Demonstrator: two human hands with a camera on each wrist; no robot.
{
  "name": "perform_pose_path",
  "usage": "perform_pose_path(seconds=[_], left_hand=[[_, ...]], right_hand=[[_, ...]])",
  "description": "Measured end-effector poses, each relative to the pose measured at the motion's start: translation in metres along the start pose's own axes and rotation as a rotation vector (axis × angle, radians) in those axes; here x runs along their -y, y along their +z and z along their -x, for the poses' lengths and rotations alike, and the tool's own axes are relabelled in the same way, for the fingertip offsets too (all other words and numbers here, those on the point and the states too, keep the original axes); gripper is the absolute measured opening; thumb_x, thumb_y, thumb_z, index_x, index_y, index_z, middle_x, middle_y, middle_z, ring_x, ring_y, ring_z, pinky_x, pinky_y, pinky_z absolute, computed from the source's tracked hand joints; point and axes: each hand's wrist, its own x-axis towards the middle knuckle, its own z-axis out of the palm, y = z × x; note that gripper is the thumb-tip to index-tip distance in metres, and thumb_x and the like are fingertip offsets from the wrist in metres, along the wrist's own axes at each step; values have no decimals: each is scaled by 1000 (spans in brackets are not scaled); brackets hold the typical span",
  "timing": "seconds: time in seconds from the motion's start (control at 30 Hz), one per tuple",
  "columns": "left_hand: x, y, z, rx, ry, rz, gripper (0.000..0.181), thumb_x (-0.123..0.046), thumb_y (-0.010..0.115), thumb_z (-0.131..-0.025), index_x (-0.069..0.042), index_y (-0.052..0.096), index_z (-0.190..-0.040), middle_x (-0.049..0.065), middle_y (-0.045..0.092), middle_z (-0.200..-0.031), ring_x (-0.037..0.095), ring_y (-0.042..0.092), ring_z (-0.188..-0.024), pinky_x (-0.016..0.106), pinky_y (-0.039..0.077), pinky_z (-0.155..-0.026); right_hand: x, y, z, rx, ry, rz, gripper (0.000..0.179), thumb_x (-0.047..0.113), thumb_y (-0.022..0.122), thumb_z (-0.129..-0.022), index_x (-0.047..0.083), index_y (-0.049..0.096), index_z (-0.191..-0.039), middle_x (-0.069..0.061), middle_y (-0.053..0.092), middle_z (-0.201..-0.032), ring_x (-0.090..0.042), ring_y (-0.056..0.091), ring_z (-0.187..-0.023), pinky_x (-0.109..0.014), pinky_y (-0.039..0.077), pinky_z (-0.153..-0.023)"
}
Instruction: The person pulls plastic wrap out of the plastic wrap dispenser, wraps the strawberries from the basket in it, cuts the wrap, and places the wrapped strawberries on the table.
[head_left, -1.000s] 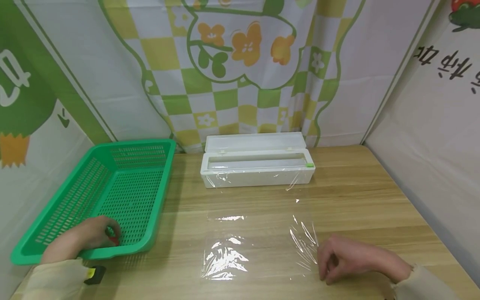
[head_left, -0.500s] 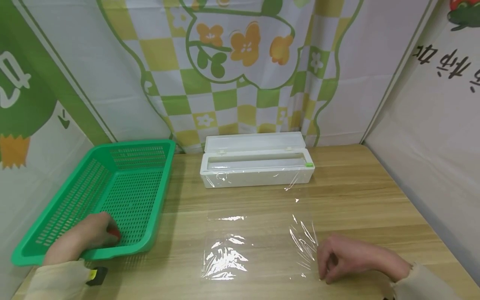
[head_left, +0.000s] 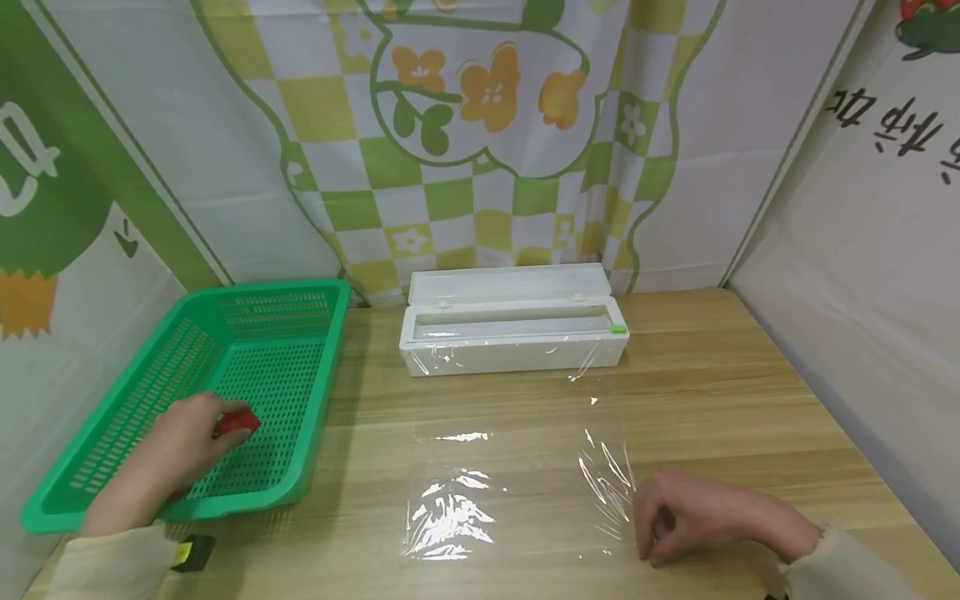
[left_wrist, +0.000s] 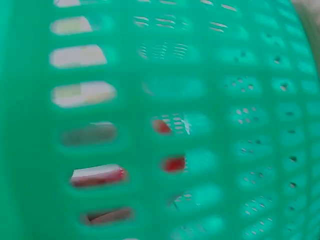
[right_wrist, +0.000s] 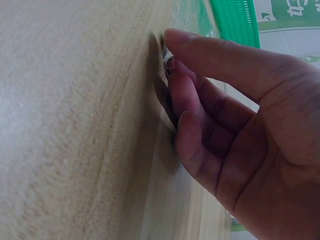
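My left hand [head_left: 183, 437] reaches into the green basket [head_left: 318, 417] and holds a small red object [head_left: 238, 422] between thumb and fingers, above the basket floor; its kind I cannot tell. In the left wrist view the slotted basket wall [left_wrist: 25, 125] fills the picture, and bits of red show through its slots. With thumb and fingers together, my right hand [head_left: 693, 517] pinches the edge of the clear cling film [head_left: 450, 521] low over the table. The film runs from a white cling film dispenser [head_left: 517, 357], whose lid stands up at the back.
A green slider [head_left: 618, 330] sits at the right end of the dispenser's front edge. Patterned curtain cloth [head_left: 487, 200] hangs behind the wooden table [head_left: 697, 375], and white printed walls stand at both sides. A black-and-yellow block [head_left: 195, 552] is beside the left sleeve.
My left hand has moved up and forward inside the basket, bringing the red object into fuller view. The right hand and the film have stayed in place.
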Motion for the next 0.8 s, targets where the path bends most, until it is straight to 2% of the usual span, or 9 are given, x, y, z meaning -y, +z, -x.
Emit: perform_pose_path(seconds=[0.13, 0.27, 0.43, 0.5, 0.6, 0.7, 0.73, 0.8], left_hand=[[-13, -6, 0, -101, 34, -16, 37, -10, 74, -85, 9, 66, -115, 24, 65, -97, 32, 61, -79, 41, 50, -60], [-30, -13, 1, -214, 77, -11, 40, -8, 74, -85, 5, 64, -122, 26, 62, -111, 41, 61, -93, 54, 53, -70], [-54, -21, 2, -379, 188, 7, 44, -2, 78, -79, -1, 65, -121, 20, 64, -111, 38, 63, -93, 54, 55, -69], [-65, -24, 2, -439, 245, 15, 47, 0, 81, -75, -3, 67, -120, 15, 65, -110, 34, 64, -92, 50, 56, -68], [-81, -28, 2, -516, 318, 53, 52, 2, 85, -69, -7, 69, -118, 9, 67, -109, 27, 65, -91, 25, 57, -72], [-95, -30, 0, -544, 374, 105, 54, 3, 86, -67, -9, 69, -118, 5, 68, -109, 21, 65, -91, 3, 46, -77], [-99, -30, 0, -542, 386, 123, 55, 3, 86, -67, -9, 69, -118, 4, 69, -109, 20, 66, -90, -1, 43, -79], [-106, -30, -2, -529, 409, 145, 55, 3, 85, -69, -9, 68, -120, 4, 70, -109, 19, 66, -90, 4, 49, -78]], right_hand=[[0, 0, 0, 1, 10, -5, 14, 7, 82, -73, 16, 77, -82, 2, 70, -74, 14, 55, -70, -9, 51, -56], [0, 1, 0, 3, 29, -10, 14, 7, 82, -73, 16, 77, -82, 2, 70, -74, 13, 55, -70, -11, 52, -56], [0, 0, -1, 9, 44, -13, 14, 8, 82, -73, 16, 77, -83, 3, 70, -75, 13, 55, -70, -13, 52, -56], [1, 0, -1, 11, 50, -11, 14, 8, 82, -73, 16, 77, -83, 3, 70, -75, 13, 55, -70, -13, 52, -56], [1, 0, -1, 10, 57, -11, 14, 8, 82, -73, 16, 77, -83, 3, 70, -76, 12, 55, -70, -14, 53, -56], [1, 0, -1, 11, 56, -6, 14, 7, 82, -73, 16, 77, -83, 4, 70, -76, 13, 54, -70, -14, 53, -56], [1, 0, -1, 13, 56, -6, 14, 7, 82, -73, 16, 77, -83, 4, 70, -76, 13, 54, -70, -13, 53, -56], [2, 0, -1, 15, 56, -3, 14, 7, 82, -73, 17, 77, -82, 4, 70, -76, 13, 54, -70, -13, 52, -55]])
